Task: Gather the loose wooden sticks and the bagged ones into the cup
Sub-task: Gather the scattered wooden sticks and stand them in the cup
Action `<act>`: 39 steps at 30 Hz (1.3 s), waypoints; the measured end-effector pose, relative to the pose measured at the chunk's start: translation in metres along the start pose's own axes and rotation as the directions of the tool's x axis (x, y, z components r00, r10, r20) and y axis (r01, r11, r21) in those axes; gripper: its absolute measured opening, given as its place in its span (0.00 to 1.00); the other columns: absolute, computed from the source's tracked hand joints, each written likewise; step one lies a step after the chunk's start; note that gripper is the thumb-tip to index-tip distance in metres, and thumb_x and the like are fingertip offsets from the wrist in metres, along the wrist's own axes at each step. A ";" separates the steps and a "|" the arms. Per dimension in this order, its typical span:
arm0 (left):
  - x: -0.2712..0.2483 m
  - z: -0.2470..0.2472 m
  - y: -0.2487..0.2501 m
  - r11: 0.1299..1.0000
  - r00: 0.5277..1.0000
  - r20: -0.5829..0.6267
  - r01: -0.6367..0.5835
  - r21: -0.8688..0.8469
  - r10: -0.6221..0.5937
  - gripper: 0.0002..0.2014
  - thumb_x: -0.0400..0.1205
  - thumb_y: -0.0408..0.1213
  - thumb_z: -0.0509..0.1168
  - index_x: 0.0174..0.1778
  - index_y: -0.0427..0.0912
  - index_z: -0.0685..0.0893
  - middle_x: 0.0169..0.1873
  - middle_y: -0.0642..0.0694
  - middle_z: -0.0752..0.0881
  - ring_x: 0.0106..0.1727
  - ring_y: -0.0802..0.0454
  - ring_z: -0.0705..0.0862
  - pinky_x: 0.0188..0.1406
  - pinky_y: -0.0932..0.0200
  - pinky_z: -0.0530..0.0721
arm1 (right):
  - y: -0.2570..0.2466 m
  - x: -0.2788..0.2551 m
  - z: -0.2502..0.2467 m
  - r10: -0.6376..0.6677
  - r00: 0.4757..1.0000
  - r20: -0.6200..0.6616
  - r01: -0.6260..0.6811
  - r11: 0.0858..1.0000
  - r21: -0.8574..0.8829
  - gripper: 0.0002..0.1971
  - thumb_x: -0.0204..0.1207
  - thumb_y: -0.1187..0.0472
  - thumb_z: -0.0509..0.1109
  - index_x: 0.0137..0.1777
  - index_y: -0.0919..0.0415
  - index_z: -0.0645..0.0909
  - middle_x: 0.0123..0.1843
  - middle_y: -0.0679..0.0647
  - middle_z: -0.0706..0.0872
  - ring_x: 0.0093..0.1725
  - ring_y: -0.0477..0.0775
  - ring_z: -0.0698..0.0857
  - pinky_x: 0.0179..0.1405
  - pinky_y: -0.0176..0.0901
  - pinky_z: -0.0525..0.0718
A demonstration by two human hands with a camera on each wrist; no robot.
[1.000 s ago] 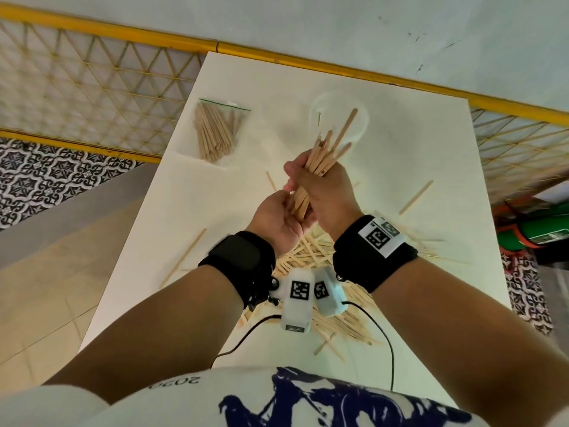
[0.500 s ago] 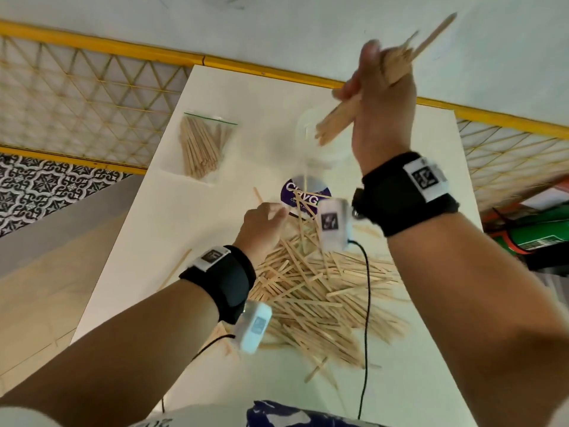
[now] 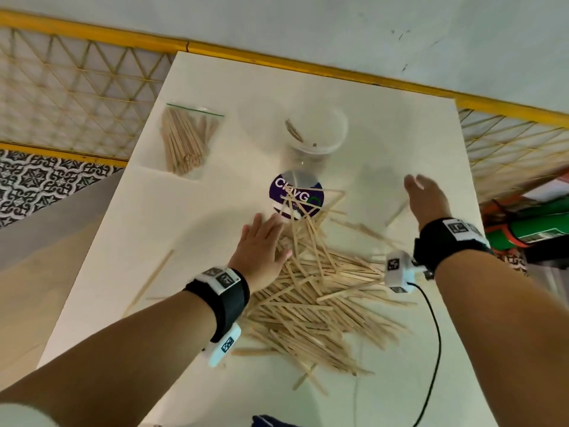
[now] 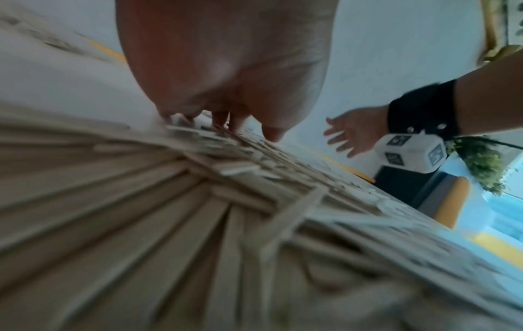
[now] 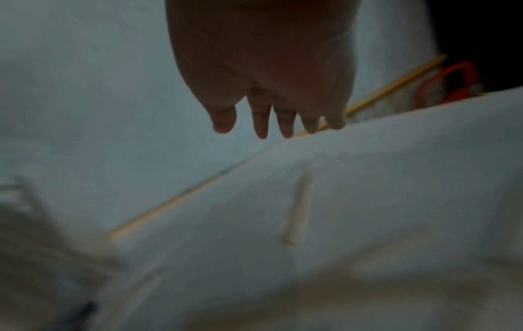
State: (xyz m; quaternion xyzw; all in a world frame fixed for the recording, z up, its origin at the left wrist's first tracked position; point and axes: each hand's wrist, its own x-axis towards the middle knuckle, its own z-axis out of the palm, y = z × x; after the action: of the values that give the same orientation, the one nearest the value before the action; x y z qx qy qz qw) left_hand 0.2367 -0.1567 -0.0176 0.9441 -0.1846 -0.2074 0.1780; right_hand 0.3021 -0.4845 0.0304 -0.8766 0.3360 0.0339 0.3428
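Note:
A clear plastic cup (image 3: 314, 140) with a purple label stands at the table's far middle; a few sticks show inside it. A big heap of loose wooden sticks (image 3: 311, 300) spreads in front of it. My left hand (image 3: 261, 245) lies flat with straight fingers on the heap's left edge, just below the cup; its fingertips (image 4: 226, 125) touch the sticks (image 4: 198, 201). My right hand (image 3: 426, 195) hovers empty, fingers spread (image 5: 271, 116), to the right of the cup above the table. A clear zip bag of sticks (image 3: 187, 140) lies at the far left.
The white table (image 3: 385, 118) ends against a yellow-framed mesh fence (image 3: 77, 87) and a pale wall. Single sticks lie apart: one at the left (image 3: 151, 282), one under the right hand (image 5: 297, 208). A black cable (image 3: 431, 349) runs from the right wrist. Green and orange objects (image 3: 529, 226) sit beyond the right edge.
The right hand, which held a bundle of sticks high over the cup, has come down to the right, empty and spread. The left hand has flattened onto the heap.

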 end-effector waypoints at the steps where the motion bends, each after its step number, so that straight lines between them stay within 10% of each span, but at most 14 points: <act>1: -0.005 0.006 0.001 1.000 1.000 0.015 -0.012 0.015 0.012 0.34 0.87 0.54 0.49 0.85 0.43 0.47 0.85 0.48 0.42 0.84 0.44 0.35 0.82 0.46 0.38 | 0.015 0.002 0.006 0.001 0.995 0.098 0.013 0.989 -0.148 0.24 0.85 0.55 0.59 0.77 0.65 0.68 0.78 0.66 0.70 0.78 0.65 0.68 0.77 0.54 0.66; 4: -0.017 0.013 0.009 0.996 0.992 0.096 -0.084 0.012 0.082 0.35 0.86 0.56 0.48 0.85 0.46 0.41 0.85 0.49 0.39 0.83 0.47 0.32 0.82 0.48 0.35 | 0.023 -0.013 0.037 -0.125 0.934 0.334 0.236 0.918 -0.319 0.22 0.82 0.70 0.56 0.77 0.68 0.65 0.81 0.71 0.60 0.83 0.70 0.54 0.77 0.69 0.60; 7: -0.029 0.007 0.011 0.992 0.985 0.118 -0.121 -0.026 0.123 0.36 0.85 0.57 0.49 0.85 0.49 0.41 0.85 0.49 0.40 0.83 0.48 0.32 0.81 0.48 0.33 | 0.005 -0.054 0.063 -0.281 0.809 0.516 0.477 0.828 -0.296 0.28 0.88 0.57 0.51 0.85 0.61 0.50 0.88 0.56 0.43 0.86 0.60 0.41 0.79 0.70 0.43; 10: -0.052 -0.008 -0.016 0.996 0.994 -0.075 0.086 0.028 -0.084 0.35 0.85 0.59 0.50 0.85 0.51 0.44 0.85 0.49 0.42 0.83 0.44 0.33 0.78 0.41 0.31 | 0.013 -0.083 0.074 -0.398 0.694 0.600 0.645 0.714 -0.273 0.26 0.87 0.55 0.53 0.84 0.58 0.58 0.87 0.53 0.52 0.86 0.56 0.49 0.82 0.62 0.46; 13: -0.081 -0.017 -0.067 0.864 0.851 -0.154 0.498 -0.069 -0.503 0.35 0.84 0.57 0.52 0.85 0.50 0.48 0.85 0.45 0.44 0.84 0.39 0.36 0.78 0.31 0.34 | 0.012 -0.081 0.069 -0.516 0.752 0.410 0.622 0.762 -0.183 0.19 0.84 0.57 0.61 0.73 0.59 0.77 0.78 0.55 0.74 0.79 0.56 0.70 0.78 0.46 0.63; 16: -0.109 -0.014 -0.103 0.718 0.710 -0.107 0.681 -0.143 -0.696 0.36 0.83 0.59 0.54 0.84 0.48 0.50 0.85 0.45 0.45 0.84 0.37 0.40 0.77 0.25 0.40 | -0.014 -0.062 0.067 -0.488 0.786 0.381 0.582 0.791 -0.188 0.24 0.84 0.53 0.61 0.78 0.60 0.70 0.81 0.55 0.70 0.80 0.54 0.67 0.80 0.44 0.60; 21: -0.128 0.012 -0.096 0.852 0.825 -0.219 0.487 -0.191 -0.521 0.37 0.82 0.57 0.58 0.84 0.48 0.53 0.85 0.44 0.49 0.84 0.38 0.43 0.78 0.30 0.46 | -0.041 -0.082 0.094 -0.488 0.533 0.691 0.781 0.597 -0.181 0.28 0.86 0.53 0.56 0.83 0.60 0.58 0.86 0.56 0.59 0.85 0.59 0.56 0.82 0.59 0.55; 24: -0.130 0.019 -0.072 0.946 0.946 -0.082 0.302 -0.119 -0.313 0.47 0.78 0.66 0.57 0.84 0.49 0.38 0.84 0.47 0.37 0.82 0.43 0.30 0.79 0.36 0.33 | -0.015 -0.108 0.090 -0.473 0.471 0.745 0.809 0.569 -0.150 0.35 0.82 0.39 0.52 0.84 0.57 0.56 0.87 0.52 0.54 0.86 0.52 0.49 0.84 0.63 0.46; 27: -0.127 0.024 -0.058 0.998 0.995 0.080 0.066 0.020 -0.067 0.67 0.58 0.81 0.57 0.80 0.50 0.25 0.82 0.45 0.31 0.80 0.41 0.26 0.77 0.30 0.31 | 0.018 -0.139 0.062 -0.479 0.504 0.719 0.812 0.547 -0.204 0.56 0.62 0.16 0.47 0.85 0.49 0.46 0.88 0.52 0.42 0.86 0.56 0.39 0.82 0.65 0.37; 31: -0.120 0.033 -0.045 0.988 0.991 0.133 -0.035 0.150 0.015 0.73 0.53 0.79 0.65 0.77 0.51 0.21 0.81 0.43 0.27 0.80 0.36 0.26 0.73 0.29 0.27 | 0.064 -0.202 0.052 -0.348 0.466 0.814 0.858 0.403 -0.319 0.68 0.49 0.13 0.54 0.78 0.44 0.20 0.79 0.56 0.17 0.79 0.62 0.20 0.72 0.76 0.25; 34: -0.108 0.033 -0.032 0.990 0.996 0.072 0.044 0.133 -0.054 0.70 0.57 0.80 0.63 0.80 0.48 0.26 0.82 0.43 0.29 0.81 0.38 0.29 0.76 0.28 0.31 | 0.085 -0.217 0.066 -0.384 0.448 0.807 0.887 0.302 -0.349 0.66 0.53 0.12 0.48 0.81 0.50 0.24 0.82 0.60 0.21 0.80 0.67 0.24 0.71 0.86 0.32; 39: -0.077 0.019 -0.019 0.994 0.994 -0.068 0.086 0.069 -0.081 0.60 0.65 0.70 0.68 0.85 0.45 0.44 0.83 0.40 0.52 0.83 0.34 0.49 0.81 0.34 0.47 | 0.054 -0.168 0.062 -0.444 0.572 0.690 0.790 0.527 -0.315 0.59 0.60 0.16 0.53 0.85 0.54 0.50 0.87 0.59 0.45 0.86 0.64 0.44 0.82 0.72 0.45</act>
State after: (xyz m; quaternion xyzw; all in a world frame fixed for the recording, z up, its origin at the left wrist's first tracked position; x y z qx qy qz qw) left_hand 0.1677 -0.1127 -0.0166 0.9631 -0.1463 -0.1768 0.1408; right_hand 0.1498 -0.3804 0.0008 -0.9500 -0.1526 0.2473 0.1144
